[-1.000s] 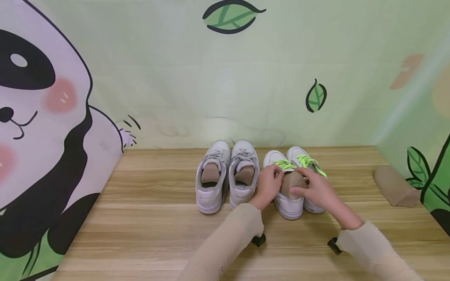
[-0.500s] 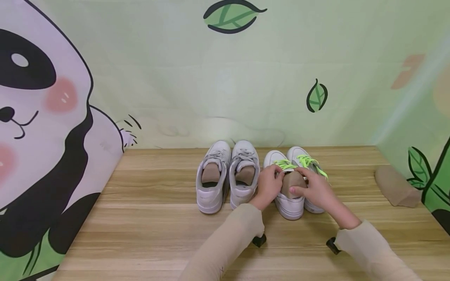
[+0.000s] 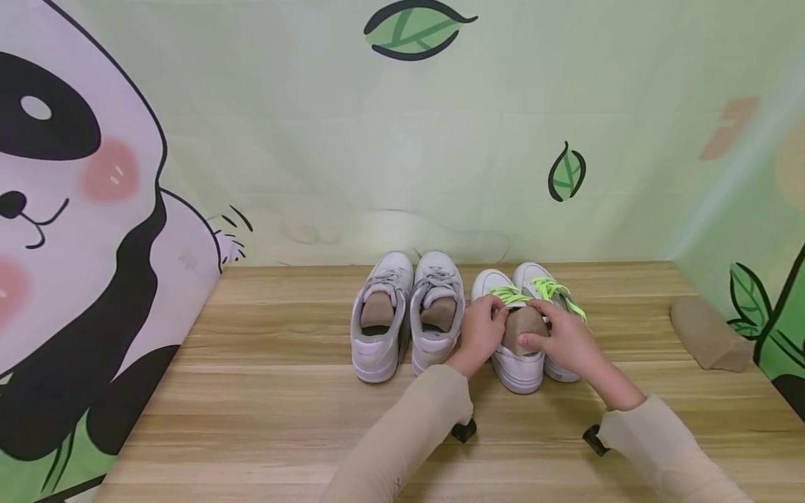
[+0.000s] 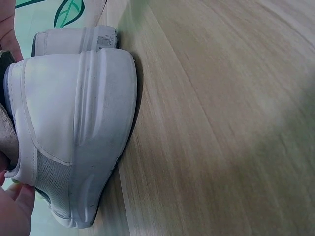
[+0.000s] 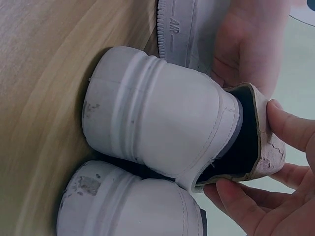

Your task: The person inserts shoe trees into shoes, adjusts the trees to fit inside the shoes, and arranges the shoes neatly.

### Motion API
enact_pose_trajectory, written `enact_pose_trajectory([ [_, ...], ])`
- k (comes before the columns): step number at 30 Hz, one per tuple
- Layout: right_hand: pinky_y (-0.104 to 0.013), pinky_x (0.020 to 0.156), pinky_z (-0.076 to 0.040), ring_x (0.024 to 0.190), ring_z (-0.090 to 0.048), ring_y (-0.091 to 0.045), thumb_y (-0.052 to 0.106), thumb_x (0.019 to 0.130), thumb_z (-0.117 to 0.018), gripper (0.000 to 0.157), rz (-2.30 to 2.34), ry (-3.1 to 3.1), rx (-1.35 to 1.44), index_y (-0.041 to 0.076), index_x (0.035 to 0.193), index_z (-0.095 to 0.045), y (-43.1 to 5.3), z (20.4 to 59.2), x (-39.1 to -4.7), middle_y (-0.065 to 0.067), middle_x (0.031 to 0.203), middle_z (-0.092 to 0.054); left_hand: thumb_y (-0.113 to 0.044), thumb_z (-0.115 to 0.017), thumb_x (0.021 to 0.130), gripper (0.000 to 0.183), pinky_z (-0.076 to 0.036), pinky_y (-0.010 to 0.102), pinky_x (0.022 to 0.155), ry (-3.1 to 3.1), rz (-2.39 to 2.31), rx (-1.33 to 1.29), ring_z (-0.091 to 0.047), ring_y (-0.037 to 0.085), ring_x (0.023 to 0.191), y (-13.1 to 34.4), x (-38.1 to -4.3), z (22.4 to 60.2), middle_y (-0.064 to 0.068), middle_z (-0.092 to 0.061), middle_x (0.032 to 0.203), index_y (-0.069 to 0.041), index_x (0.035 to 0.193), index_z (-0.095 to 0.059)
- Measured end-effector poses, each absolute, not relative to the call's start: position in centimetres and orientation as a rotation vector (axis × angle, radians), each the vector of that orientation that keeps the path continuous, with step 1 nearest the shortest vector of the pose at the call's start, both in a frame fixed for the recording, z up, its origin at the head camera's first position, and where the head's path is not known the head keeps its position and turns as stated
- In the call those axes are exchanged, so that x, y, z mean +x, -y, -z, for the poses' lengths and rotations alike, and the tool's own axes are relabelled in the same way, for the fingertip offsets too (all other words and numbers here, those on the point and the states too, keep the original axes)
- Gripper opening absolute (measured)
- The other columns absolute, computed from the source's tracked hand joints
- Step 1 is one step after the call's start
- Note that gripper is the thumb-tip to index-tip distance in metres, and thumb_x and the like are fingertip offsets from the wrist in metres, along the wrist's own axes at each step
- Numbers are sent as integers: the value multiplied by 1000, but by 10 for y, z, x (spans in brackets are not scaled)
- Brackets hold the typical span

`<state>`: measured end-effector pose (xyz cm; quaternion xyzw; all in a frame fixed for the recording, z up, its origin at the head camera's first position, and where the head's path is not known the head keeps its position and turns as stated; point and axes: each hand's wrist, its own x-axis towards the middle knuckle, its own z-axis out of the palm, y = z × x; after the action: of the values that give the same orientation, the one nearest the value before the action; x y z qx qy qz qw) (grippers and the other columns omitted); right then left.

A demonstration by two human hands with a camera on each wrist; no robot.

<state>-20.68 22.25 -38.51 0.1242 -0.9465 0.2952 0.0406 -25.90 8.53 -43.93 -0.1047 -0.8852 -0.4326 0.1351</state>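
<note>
A white sneaker with neon-green laces stands between both hands, its heel toward me. A brown cardboard shoe insert sits in its opening, sticking up at the heel end. My right hand holds the insert, thumb on its top and fingers at its side, as the right wrist view shows on the cracked brown shell. At the collar beside the laces, my left hand pinches the sneaker's edge between thumb and fingers. The insert's front end is hidden inside the sneaker.
The other green-laced sneaker stands close on the right. To the left are two grey-laced sneakers with brown inserts inside. A loose brown insert lies at the right on the wooden surface. A printed backdrop rises behind.
</note>
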Motion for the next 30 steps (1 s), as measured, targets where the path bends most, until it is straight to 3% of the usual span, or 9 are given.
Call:
enact_pose_trajectory([
  [30, -44, 68, -46, 84, -59, -32, 22, 75, -69, 58, -868, 2896, 319, -4, 121, -46, -216, 389, -211, -27, 109, -57, -17, -58, 84, 7, -43, 22, 67, 2592, 1224, -300, -58, 13, 77, -86, -259, 440, 2, -64, 83, -12, 83, -62],
])
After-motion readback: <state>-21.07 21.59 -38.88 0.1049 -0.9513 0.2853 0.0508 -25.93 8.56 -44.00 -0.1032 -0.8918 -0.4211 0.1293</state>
